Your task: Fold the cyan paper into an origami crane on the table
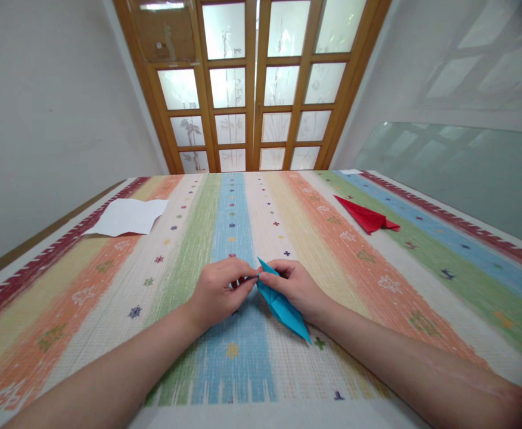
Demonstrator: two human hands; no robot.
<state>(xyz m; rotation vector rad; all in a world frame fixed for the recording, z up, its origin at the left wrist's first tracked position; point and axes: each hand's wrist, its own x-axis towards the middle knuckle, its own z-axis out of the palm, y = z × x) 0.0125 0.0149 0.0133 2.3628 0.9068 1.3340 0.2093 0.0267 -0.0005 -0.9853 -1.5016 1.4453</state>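
A folded piece of blue paper (pixel 284 308), long and pointed at both ends, is held slantwise over the middle of the striped cloth. My right hand (pixel 294 285) grips it from the right, the thumb lying on its upper face and the fingers behind it. From the left, my left hand (pixel 225 289) pinches at the paper's left edge, thumb and forefinger pressed together there. The small part between those fingertips is mostly hidden. Farther off to the right lies a red folded paper (pixel 366 214) with a sharp point.
A striped, patterned cloth (pixel 189 333) covers the table. On its left side rests a creased white sheet of paper (pixel 129 216). Wooden doors (pixel 252 89) with frosted panes stand beyond the far edge. A pale glass-like panel (pixel 462 173) leans along the right wall.
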